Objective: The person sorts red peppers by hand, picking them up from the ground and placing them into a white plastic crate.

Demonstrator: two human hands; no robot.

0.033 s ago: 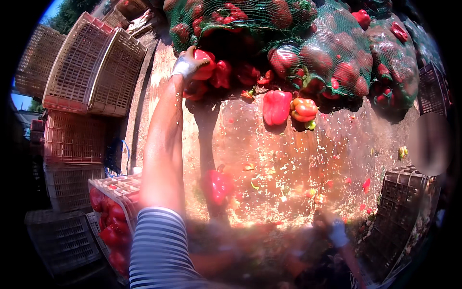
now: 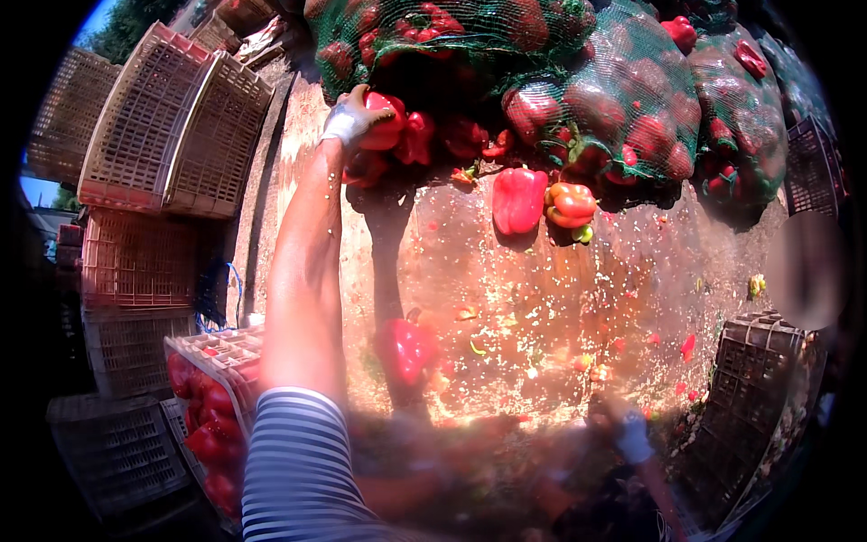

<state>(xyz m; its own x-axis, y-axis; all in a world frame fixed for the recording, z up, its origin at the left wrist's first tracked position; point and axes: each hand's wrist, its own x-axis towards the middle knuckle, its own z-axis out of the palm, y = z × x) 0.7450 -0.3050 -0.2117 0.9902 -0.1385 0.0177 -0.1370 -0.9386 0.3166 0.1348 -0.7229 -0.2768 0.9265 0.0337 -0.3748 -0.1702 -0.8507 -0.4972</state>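
My left hand (image 2: 352, 117), in a pale glove, reaches to the far left of the board and is closed round a red bell pepper (image 2: 386, 125). More red peppers (image 2: 415, 138) lie right beside it in the shade of green mesh sacks (image 2: 533, 54) full of peppers. To the right, a red pepper (image 2: 519, 200) and an orange-red pepper (image 2: 570, 206) rest side by side. Nearer me is another red pepper (image 2: 411, 350), partly blurred. At the lower right a smeared gloved hand (image 2: 632, 438) shows; it may be my right, and its fingers cannot be made out.
Seeds and pepper scraps litter the wooden board (image 2: 506, 298). Stacked plastic crates (image 2: 140, 257) stand along the left, with a crate of red peppers (image 2: 212, 425) nearer me. Another slatted crate (image 2: 736, 397) stands at the lower right. The near edge is hazy.
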